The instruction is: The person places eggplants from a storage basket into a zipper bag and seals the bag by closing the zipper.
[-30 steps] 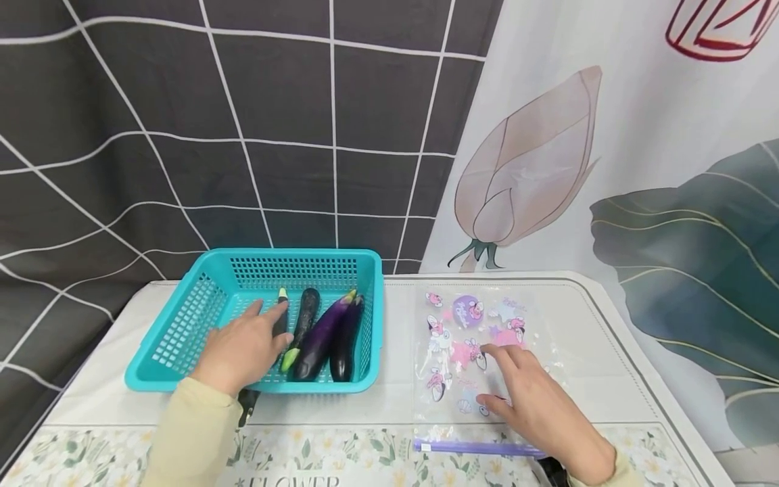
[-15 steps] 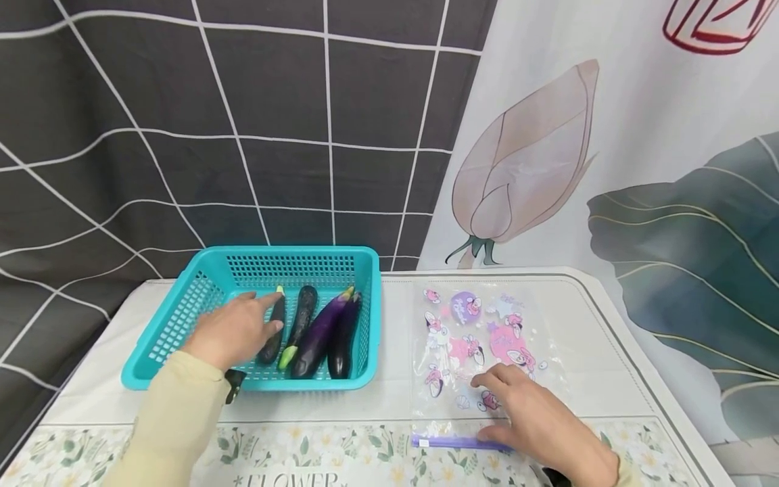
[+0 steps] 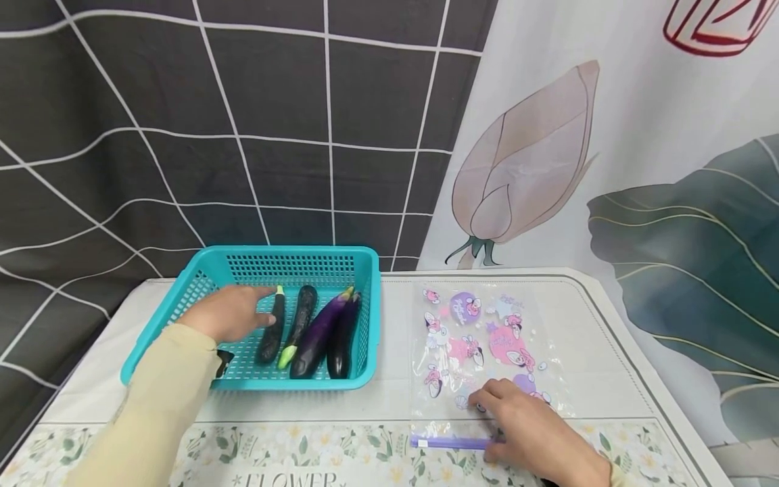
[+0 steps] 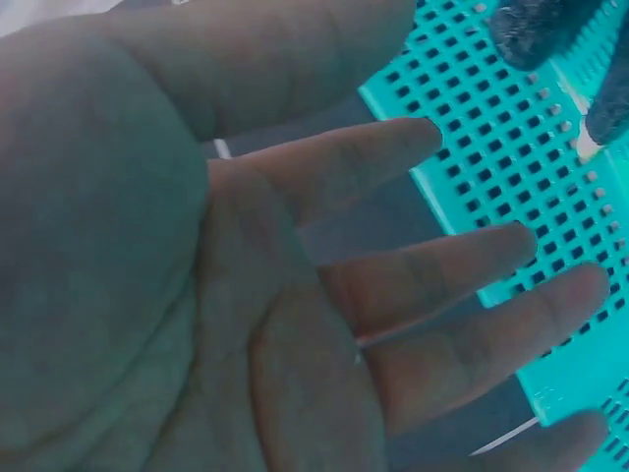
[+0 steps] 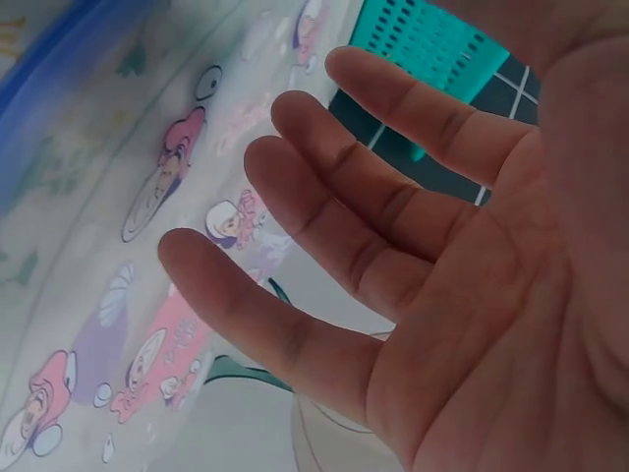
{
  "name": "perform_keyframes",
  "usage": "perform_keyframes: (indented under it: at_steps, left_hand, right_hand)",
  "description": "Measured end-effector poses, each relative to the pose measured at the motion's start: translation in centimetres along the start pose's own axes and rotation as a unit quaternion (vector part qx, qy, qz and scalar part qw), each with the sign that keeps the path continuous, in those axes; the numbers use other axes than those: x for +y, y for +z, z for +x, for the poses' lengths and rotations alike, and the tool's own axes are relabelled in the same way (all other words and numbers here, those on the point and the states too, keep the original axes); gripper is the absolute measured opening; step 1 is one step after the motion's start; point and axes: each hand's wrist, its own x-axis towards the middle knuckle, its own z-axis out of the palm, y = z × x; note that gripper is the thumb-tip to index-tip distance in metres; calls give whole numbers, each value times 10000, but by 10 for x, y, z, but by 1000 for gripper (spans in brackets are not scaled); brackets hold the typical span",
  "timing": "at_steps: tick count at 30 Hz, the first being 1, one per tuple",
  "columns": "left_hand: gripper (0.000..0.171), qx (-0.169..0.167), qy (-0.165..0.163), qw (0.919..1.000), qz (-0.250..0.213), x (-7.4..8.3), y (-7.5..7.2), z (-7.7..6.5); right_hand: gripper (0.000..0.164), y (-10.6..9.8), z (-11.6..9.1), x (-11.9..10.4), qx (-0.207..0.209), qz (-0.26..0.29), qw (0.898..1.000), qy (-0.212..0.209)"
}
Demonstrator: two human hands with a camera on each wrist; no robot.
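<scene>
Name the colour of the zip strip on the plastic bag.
The zip strip is purple with a white slider, best seen in the head view.

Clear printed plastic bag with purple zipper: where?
In the head view, the bag lies right of the turquoise plastic basket, on the white floral table cover.

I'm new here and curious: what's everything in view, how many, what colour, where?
Basket: one, turquoise, table's left side
Eggplants: two, purple and near-black, in the basket
Slim vegetables: two, near-black, left of the eggplants
Plastic bag: one, clear, pink-purple prints, right of basket
Table: one, white with floral strip, foreground
Gridded cloth: one, dark grey, behind, left
Printed cloth: one, white, behind, right
Sleeves: two, cream, left and right
Wrist pieces: two, black, at sleeve ends
Left grip: one, bare hand, over the basket
Right grip: one, bare hand, over the bag
</scene>
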Motion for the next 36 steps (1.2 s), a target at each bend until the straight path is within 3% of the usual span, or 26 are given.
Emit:
perform_keyframes:
  at_steps: [9, 15, 25, 36]
  left_hand:
    - [66, -318, 28, 9995, 10, -8, 3, 9]
    - [64, -535, -56, 9985, 51, -11, 5, 20]
    - [61, -736, -198, 9971, 88, -7, 9, 27]
    - [46, -951, -6, 9949, 345, -1, 9, 37]
  right_hand:
    - [60, 8, 1, 4, -357, 53, 9990, 246]
    - [60, 12, 1, 8, -413, 35, 9989, 196]
    - [37, 13, 3, 13, -296, 251, 9992, -103]
    - [18, 6, 4, 17, -320, 304, 9982, -414]
